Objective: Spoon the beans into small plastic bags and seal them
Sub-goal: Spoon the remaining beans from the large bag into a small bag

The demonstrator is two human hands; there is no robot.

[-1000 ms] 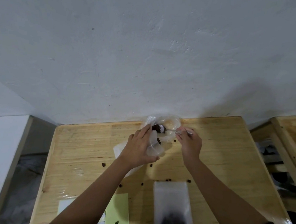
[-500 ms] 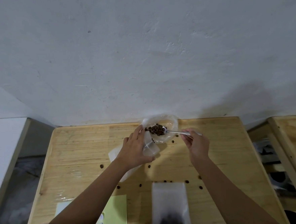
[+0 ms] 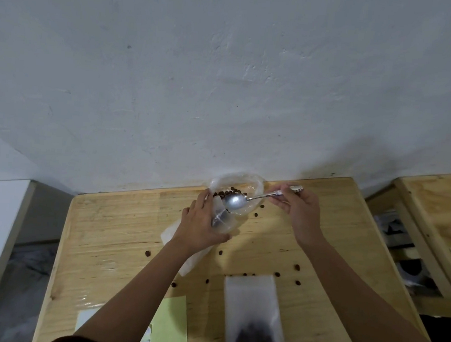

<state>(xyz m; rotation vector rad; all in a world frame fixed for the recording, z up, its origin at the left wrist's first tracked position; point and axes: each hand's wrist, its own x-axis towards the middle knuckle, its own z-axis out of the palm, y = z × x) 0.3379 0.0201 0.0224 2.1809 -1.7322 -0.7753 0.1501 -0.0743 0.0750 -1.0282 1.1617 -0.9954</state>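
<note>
Behind left hand (image 3: pixel 202 222), bag (image 3: pixel 224 222) (half hidden)

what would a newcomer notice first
The shiny spoon, held in the right hand at the far edge of the wooden table, hangs over a clear bag of beans. The left hand grips a small plastic bag beside it. Loose beans dot the wood; a filled bag lies near the front.

Looks like a bare workshop/packing room: raw plywood counter (image 3: pixel 108 229), rough white plaster wall (image 3: pixel 225 77), second wooden bench (image 3: pixel 435 201) alongside.
</note>
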